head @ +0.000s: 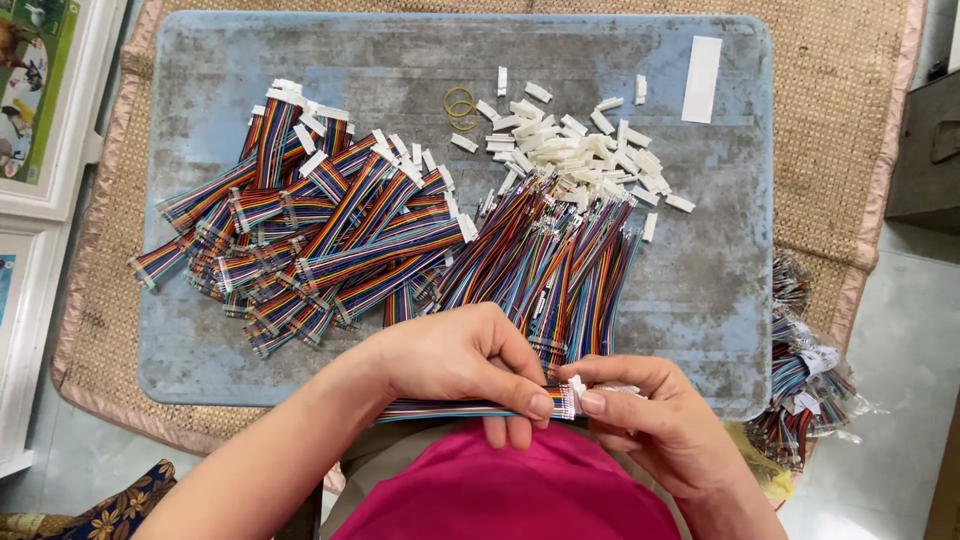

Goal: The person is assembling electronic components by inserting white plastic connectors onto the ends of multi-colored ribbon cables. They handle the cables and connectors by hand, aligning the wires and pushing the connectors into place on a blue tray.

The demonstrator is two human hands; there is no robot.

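Note:
My left hand (pixel 462 362) pinches a flat rainbow ribbon cable (pixel 440 409) near its bare end, holding it level above the near edge of the blue-grey tray (pixel 700 290). My right hand (pixel 655 415) holds a small white plastic connector (pixel 577 385) right at that cable end. On the tray's left lies a heap of ribbon cables with white connectors fitted (pixel 310 235). A fan of cables with bare ends (pixel 545 260) lies in the middle. Behind it sits a pile of loose white connectors (pixel 575 150).
Yellow rubber bands (pixel 460 105) and a white strip (pixel 702 78) lie at the tray's far edge. The tray rests on a woven mat (pixel 840 150). Bundled cables (pixel 805 370) lie on the mat to the right. Framed pictures (pixel 35 110) stand at the left.

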